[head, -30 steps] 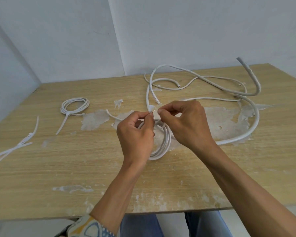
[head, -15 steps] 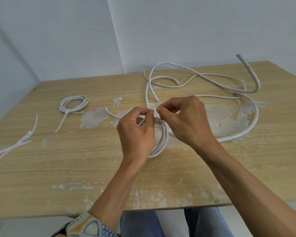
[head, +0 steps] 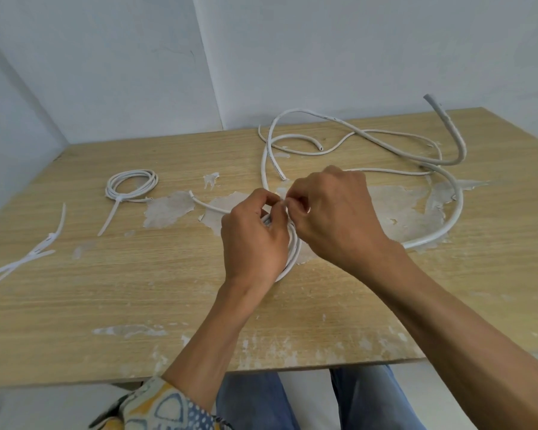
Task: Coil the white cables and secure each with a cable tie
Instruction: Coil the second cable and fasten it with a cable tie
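Note:
A coiled white cable lies on the wooden table at its middle, mostly hidden under my hands. My left hand and my right hand meet above the coil's far side, each pinching a thin white cable tie between thumb and forefinger. The tie is almost wholly hidden by the fingertips. One loose end of the coil sticks out to the left. A finished coil bound with a tie lies at the left.
Loose white cables sprawl over the far right, and a thick one curves round to the right of my hands. Spare cable ties lie at the left edge. The tabletop has patches of peeled veneer. Walls stand close behind.
Both hands have stayed together over the coil, with the fingertips drawn closer on the tie. The view has shifted slightly.

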